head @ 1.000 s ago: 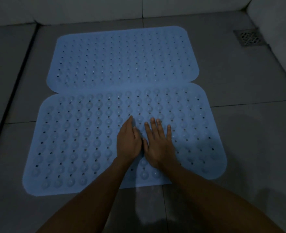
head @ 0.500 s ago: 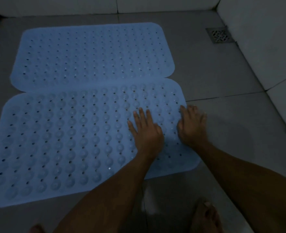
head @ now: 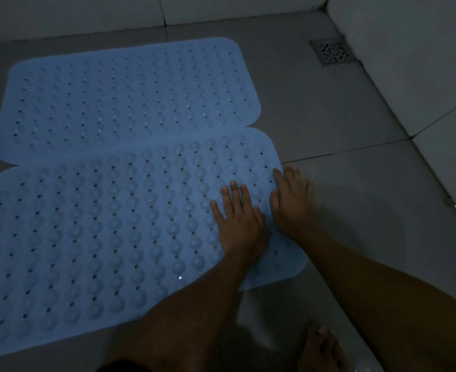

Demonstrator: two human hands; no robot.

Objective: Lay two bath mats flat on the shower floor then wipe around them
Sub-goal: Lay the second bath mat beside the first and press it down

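Two light blue bath mats with bumps and small holes lie flat on the grey tiled shower floor. The far mat (head: 124, 100) lies along the back wall. The near mat (head: 100, 237) overlaps its front edge slightly. My left hand (head: 239, 224) rests palm down, fingers spread, on the near mat's right part. Just to its right, my right hand (head: 294, 205) presses flat on that mat's right edge, its fingers partly on the tile. Neither hand holds anything.
A square metal drain grate (head: 332, 52) sits in the far right corner. White tiled walls (head: 409, 63) close the back and the right side. My bare foot (head: 319, 350) stands on the tile (head: 355, 183) at the bottom right.
Both hands slid from the near mat's middle to its right end over the last second. The view swung right with them. Since half a second ago they have barely moved.
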